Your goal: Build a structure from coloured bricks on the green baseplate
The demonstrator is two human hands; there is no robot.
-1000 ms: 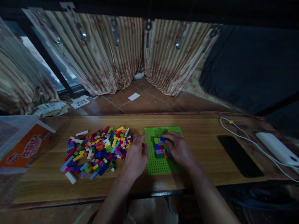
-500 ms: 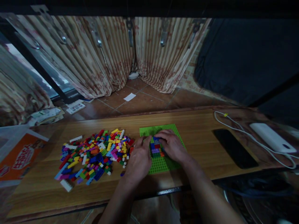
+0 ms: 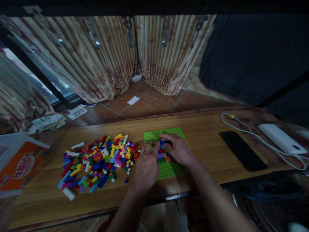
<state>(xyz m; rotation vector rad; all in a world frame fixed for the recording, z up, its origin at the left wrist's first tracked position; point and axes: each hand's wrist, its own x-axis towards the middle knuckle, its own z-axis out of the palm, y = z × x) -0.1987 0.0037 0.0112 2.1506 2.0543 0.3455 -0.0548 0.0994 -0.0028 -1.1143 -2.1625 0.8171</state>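
On the wooden board lies a green studded baseplate (image 3: 166, 170). A small patch of toy bricks (image 3: 161, 155) in purple, red, orange, green and blue is built on it. My left hand (image 3: 146, 166) rests along the left side of the patch, fingers stretched and slightly apart, fingertips at its upper left edge. From the right, my right hand (image 3: 179, 149) reaches over the patch, index finger and thumb around a blue brick (image 3: 162, 142) at its far edge. That hand covers the patch's right side.
Left of the baseplate spreads a heap of loose coloured bricks (image 3: 96, 164). A clear box with an orange label (image 3: 21, 167) stands at the far left. To the right lie a black phone (image 3: 242, 150), a white power bank (image 3: 281, 138) and a white cable (image 3: 259, 138).
My left hand has moved right, from beside the baseplate onto the patch's left edge. My right hand has stayed at the blue brick, its fingers shifting slightly. The camera view has turned a little.
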